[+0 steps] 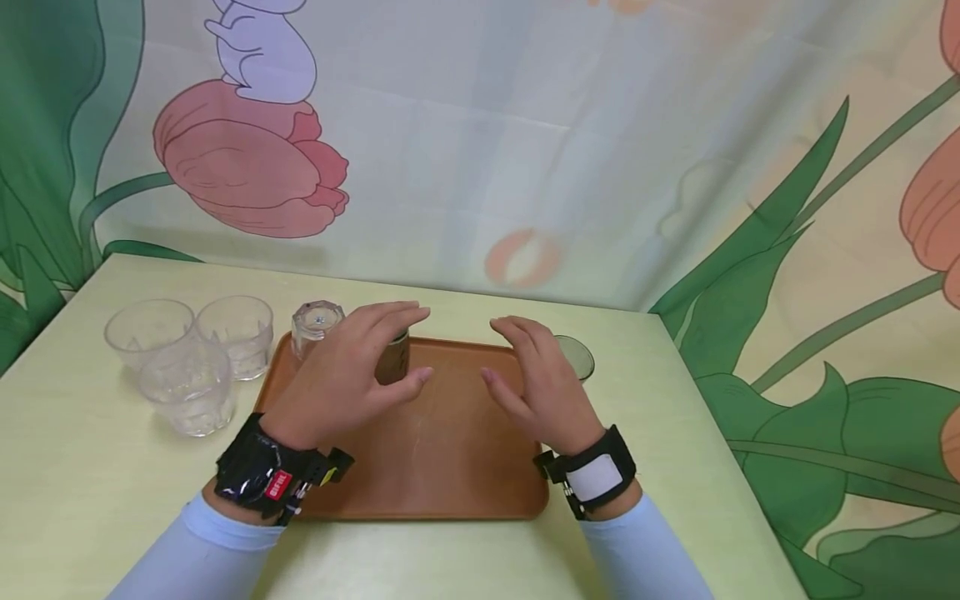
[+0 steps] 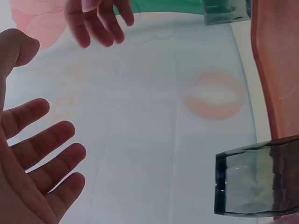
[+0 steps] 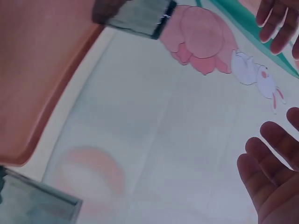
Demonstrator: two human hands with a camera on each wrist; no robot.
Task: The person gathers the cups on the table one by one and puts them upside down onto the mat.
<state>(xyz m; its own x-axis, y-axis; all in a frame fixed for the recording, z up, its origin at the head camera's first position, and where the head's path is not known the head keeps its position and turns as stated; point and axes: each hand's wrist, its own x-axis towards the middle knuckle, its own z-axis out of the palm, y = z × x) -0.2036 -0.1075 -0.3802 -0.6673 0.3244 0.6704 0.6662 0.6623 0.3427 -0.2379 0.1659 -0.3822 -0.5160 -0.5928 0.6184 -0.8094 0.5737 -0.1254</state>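
Both hands are raised over the brown tray (image 1: 450,433), palms toward each other and holding nothing. My left hand (image 1: 348,367) is over the tray's left half, fingers loosely bent and thumb apart. Behind its fingers stands a grey-tinted glass (image 1: 395,360), partly hidden, which the left wrist view shows as a faceted glass (image 2: 247,182). A clear faceted glass (image 1: 317,321) stands at the tray's back left corner, partly covered by that hand. My right hand (image 1: 543,379) is over the right edge, fingers spread a little. Just beyond it, off the tray, another grey-tinted glass (image 1: 576,357) shows in part.
Left of the tray, three clear glasses stand close together on the pale table: a back left glass (image 1: 150,329), a back right glass (image 1: 243,337) and a front glass (image 1: 191,392). A printed curtain (image 1: 450,150) hangs along the table's back and right edges.
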